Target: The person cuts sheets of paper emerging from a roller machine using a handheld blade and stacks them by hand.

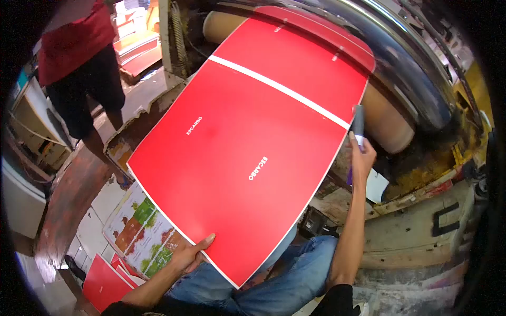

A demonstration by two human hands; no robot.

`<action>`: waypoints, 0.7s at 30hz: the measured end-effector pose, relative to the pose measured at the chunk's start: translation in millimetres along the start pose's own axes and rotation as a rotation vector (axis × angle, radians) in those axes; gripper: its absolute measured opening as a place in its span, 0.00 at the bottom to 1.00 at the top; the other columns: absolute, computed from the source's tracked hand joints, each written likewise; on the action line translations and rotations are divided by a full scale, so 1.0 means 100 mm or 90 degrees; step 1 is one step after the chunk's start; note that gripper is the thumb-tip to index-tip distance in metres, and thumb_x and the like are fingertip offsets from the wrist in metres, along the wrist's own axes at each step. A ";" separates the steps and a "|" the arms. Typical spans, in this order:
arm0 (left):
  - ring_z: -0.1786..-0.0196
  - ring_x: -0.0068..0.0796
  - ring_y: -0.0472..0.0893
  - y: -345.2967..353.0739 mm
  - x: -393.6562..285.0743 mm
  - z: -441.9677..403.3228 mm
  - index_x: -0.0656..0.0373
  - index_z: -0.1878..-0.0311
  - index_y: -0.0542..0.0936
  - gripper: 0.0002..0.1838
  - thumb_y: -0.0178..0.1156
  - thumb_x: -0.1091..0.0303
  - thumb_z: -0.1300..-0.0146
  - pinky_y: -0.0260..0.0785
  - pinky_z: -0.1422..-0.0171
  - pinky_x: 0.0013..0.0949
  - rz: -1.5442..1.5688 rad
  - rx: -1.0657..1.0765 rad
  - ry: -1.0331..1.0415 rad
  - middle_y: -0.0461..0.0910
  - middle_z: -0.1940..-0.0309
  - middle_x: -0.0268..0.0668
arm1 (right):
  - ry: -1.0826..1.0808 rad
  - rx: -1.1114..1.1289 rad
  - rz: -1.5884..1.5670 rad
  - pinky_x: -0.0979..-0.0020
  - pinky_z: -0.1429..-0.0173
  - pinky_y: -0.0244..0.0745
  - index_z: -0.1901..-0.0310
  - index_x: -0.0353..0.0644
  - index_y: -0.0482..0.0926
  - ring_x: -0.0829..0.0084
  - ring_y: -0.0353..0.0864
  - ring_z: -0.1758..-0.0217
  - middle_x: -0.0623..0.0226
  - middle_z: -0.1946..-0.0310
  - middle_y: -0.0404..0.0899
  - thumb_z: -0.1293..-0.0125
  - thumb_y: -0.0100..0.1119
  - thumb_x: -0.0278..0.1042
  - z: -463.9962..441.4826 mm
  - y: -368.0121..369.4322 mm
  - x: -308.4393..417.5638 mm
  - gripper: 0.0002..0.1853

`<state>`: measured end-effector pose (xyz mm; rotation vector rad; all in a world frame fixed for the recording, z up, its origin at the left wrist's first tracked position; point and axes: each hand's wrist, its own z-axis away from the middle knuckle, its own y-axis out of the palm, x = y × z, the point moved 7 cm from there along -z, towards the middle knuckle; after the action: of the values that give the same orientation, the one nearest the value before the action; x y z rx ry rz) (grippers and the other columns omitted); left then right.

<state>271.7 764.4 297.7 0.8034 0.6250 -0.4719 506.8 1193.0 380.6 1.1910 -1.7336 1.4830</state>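
A large red printed sheet [211,152] with white "ESCARBO" lettering slants across the middle of the view. One white stripe crosses it, and its far end curves over a roller. My left hand [192,255] is closed on the sheet's near left edge, thumb on top and fingers underneath. At the sheet's right edge, close to the stripe's end, my right hand [362,158] grips a knife-like tool [359,122] with a flat dark grey end. The tool is slightly blurred, and I cannot tell whether it touches the sheet.
A shiny metal roller [406,58] and a brown roller [387,116] belong to the machine ahead. A person in dark shorts [87,84] stands at left. More red sheets [105,282] lie low at left, beside a picture-printed sheet [139,226]. A worn ledge [411,231] runs at right.
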 end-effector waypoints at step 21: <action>0.38 0.39 0.75 -2.62 -0.04 0.49 0.62 0.31 0.57 0.33 0.61 0.80 0.37 0.73 0.34 0.39 -0.142 -0.236 0.018 0.70 0.38 0.48 | -0.268 0.194 0.194 0.64 0.61 0.77 0.55 0.41 0.85 0.53 0.85 0.68 0.45 0.68 0.82 0.52 0.52 0.17 0.30 0.44 0.33 0.22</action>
<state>127.0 567.6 192.0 0.3907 0.8051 -0.5280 457.0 1154.9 381.0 1.5363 -2.0915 1.8261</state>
